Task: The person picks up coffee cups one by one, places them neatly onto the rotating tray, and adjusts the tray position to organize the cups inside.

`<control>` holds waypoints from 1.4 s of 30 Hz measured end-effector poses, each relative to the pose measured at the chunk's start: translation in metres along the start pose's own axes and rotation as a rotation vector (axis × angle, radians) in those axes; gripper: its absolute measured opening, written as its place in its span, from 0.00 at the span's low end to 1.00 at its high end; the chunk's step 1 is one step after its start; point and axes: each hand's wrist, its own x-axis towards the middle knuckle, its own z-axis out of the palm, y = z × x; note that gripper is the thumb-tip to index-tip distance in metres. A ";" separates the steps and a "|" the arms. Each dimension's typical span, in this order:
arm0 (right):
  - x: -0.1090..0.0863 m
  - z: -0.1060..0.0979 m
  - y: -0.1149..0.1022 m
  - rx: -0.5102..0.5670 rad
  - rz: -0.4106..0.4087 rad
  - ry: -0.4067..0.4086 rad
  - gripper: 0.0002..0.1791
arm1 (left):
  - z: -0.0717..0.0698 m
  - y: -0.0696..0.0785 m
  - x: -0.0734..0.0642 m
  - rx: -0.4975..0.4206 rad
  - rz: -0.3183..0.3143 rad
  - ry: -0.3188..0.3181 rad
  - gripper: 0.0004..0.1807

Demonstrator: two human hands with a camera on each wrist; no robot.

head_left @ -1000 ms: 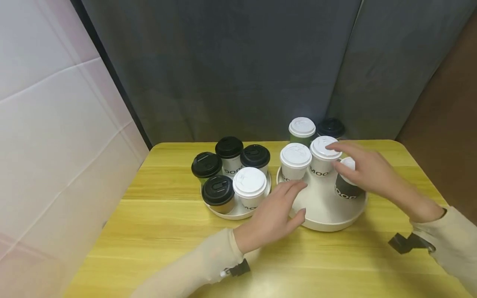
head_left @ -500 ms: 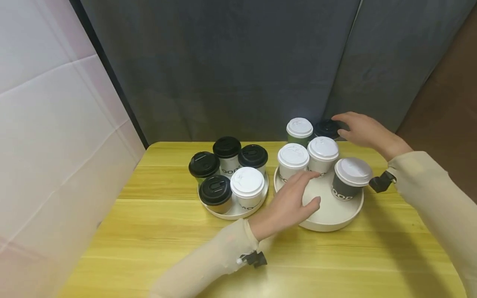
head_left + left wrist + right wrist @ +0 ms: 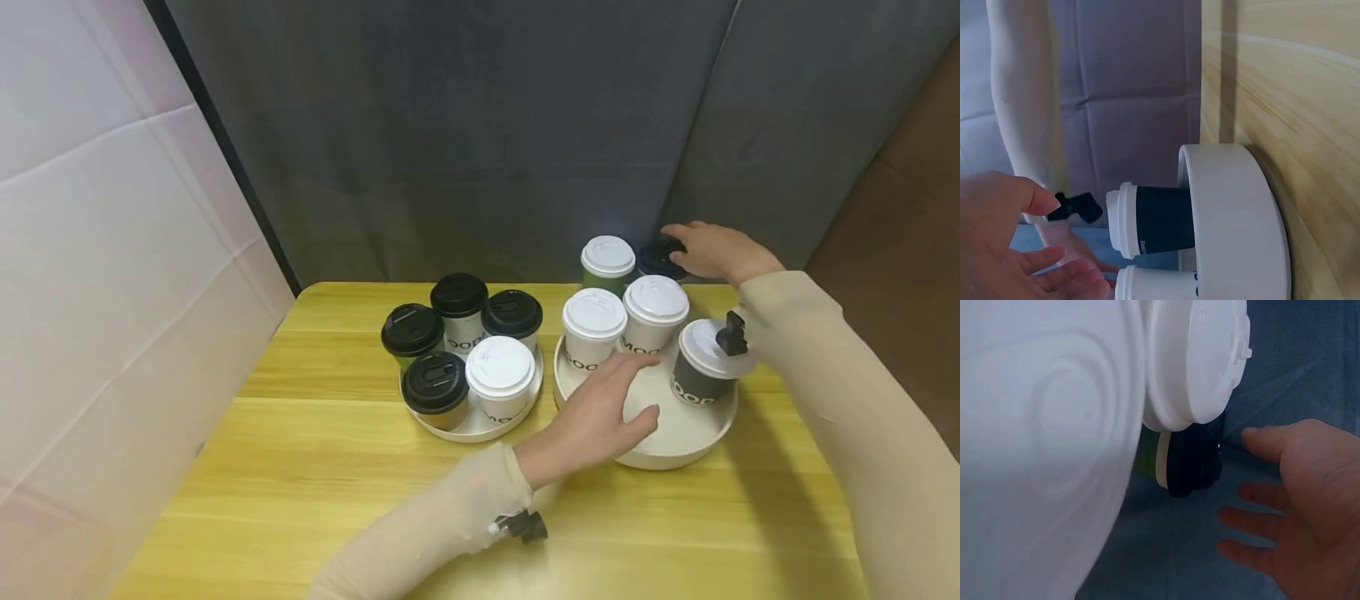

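My right hand (image 3: 716,252) reaches over the back of the table beside a cup with a black lid (image 3: 654,260). In the right wrist view the fingers are spread, with a gap between them and that black lid (image 3: 1194,459); some green shows below it. My left hand (image 3: 588,425) hovers at the front left of a round cream tray (image 3: 678,437), fingers extended and holding nothing. On this tray stand two white cups with white lids (image 3: 595,315) (image 3: 656,300) and a dark grey cup with a white lid (image 3: 697,379), partly covered by the right wrist's camera.
A green cup with a white lid (image 3: 608,257) stands behind the cream tray. To the left, a smaller round tray (image 3: 480,437) bears several cups, mostly black-lidded, with one white-lidded cup (image 3: 500,371) at the front. A dark curtain (image 3: 465,142) hangs behind the wooden table (image 3: 300,500).
My right hand has gone from the dark grey cup on the cream tray back to the black-lidded cup behind. My left hand has shifted slightly right. The cups look unmoved.
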 end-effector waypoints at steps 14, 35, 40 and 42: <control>0.007 0.009 -0.001 -0.039 -0.056 -0.051 0.31 | 0.016 0.006 -0.006 -0.057 -0.005 -0.030 0.32; 0.001 0.010 -0.001 -0.044 -0.065 -0.042 0.34 | 0.021 0.011 -0.011 -0.064 -0.035 -0.059 0.31; -0.001 0.010 -0.002 -0.019 -0.061 -0.045 0.33 | 0.021 0.011 -0.011 -0.069 -0.037 -0.066 0.30; -0.002 0.009 -0.002 -0.004 -0.060 -0.045 0.33 | 0.021 0.011 -0.011 -0.074 -0.036 -0.070 0.30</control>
